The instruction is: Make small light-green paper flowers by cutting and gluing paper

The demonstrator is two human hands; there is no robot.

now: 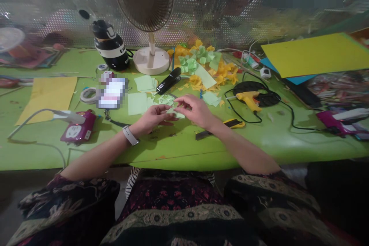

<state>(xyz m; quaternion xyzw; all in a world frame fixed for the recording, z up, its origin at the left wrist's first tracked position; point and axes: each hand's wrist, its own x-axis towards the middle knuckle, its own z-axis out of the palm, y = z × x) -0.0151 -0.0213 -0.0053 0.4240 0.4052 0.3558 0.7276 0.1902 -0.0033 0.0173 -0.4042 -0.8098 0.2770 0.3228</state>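
Note:
Between the thumb and fingers of my left hand [152, 118] is a small piece of light green paper [178, 114]. My right hand [196, 111] pinches the same piece from the other side, its fingertips close to the left ones. Fingers partly hide the paper, so its folds are unclear. Just beyond my hands lie green paper scraps [166, 100] and a black stapler [168, 80]. Light green paper squares [136, 104] are left of them. A yellow box cutter [238, 123] lies partly behind my right forearm.
Green and orange paper flowers [188, 64] are heaped beside a fan [151, 61]. A yellow glue gun [248, 100] with its cable lies right. Left are a phone [113, 93], a tape roll [88, 95], a black bottle [113, 52] and a purple power adapter [79, 127].

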